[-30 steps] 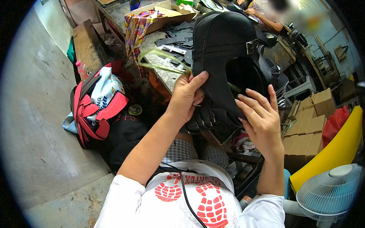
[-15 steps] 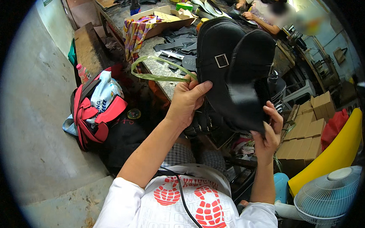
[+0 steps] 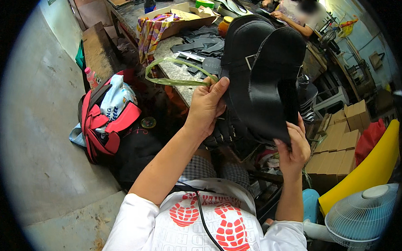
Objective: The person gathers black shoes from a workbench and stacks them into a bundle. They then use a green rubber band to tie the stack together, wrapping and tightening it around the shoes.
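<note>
The left grip (image 3: 208, 102) is pinched on the leather (image 3: 263, 103) and a green strip (image 3: 171, 81); the right grip (image 3: 295, 145) holds a lower corner, so the leather is between and above both. It would be good to press lightly, avoiding creases. Below the grips, the shirt (image 3: 184, 233) carries red lettering; leftward, a packet (image 3: 119, 96) has dark letters.

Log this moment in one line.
left fingers: holding looped pale-green strip at edge of black leather-like shoe piece | right fingers: gripping its lower corner | nearby: flat black scraps
</note>
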Available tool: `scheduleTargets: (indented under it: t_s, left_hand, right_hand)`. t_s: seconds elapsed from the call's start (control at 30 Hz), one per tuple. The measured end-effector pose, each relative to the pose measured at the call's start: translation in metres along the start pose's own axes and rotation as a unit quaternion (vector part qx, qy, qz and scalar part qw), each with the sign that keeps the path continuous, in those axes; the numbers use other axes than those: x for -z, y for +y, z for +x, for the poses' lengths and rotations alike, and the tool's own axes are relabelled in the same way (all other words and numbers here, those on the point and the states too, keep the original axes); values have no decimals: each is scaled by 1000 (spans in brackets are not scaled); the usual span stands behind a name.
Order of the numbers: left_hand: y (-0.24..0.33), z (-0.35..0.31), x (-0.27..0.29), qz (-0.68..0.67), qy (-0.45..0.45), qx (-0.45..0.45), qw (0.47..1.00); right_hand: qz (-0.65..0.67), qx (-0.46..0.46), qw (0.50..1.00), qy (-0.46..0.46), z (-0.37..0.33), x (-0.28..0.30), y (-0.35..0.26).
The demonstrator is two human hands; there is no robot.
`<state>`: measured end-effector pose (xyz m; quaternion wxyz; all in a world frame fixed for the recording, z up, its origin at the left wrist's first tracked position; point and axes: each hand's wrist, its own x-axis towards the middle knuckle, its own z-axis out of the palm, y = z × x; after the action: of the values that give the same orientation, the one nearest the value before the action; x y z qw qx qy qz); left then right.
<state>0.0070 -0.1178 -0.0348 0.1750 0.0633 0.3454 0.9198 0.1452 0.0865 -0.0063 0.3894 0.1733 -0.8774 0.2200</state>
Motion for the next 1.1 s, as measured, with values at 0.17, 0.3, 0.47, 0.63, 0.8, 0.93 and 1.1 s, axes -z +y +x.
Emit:
scheduleTargets:
  t_s: [0.17, 0.3, 0.47, 0.63, 0.8, 0.93, 1.1]
  left_hand:
    - [-1, 1, 0, -7, -21, -11, 1000]
    - [-1, 0, -3, -4, 11, 1, 1000]
    - [0, 0, -4, 8, 12, -5, 1000]
    - [-2, -1, -3, -1, 21, -1, 1000]
    - [-1, 1, 0, -8, -29, -26, 999]
    - [-2, 1, 1, -1, -31, -31, 999]
    - [-3, 2, 4, 6, -40, -27, 999]
  right_hand:
    - [113, -159, 977, 88, -17, 7, 4]
    - [158, -221, 956, 107, -23, 7, 1]
    - [-2, -67, 998, -8, -9, 2, -5]
    - [-71, 12, 995, -66, 3, -4, -12]
    - [179, -279, 936, 116, -17, 1, -6]
    - [350, -295, 869, 188, -37, -1, 13]
    - [141, -191, 970, 56, -22, 6, 4]
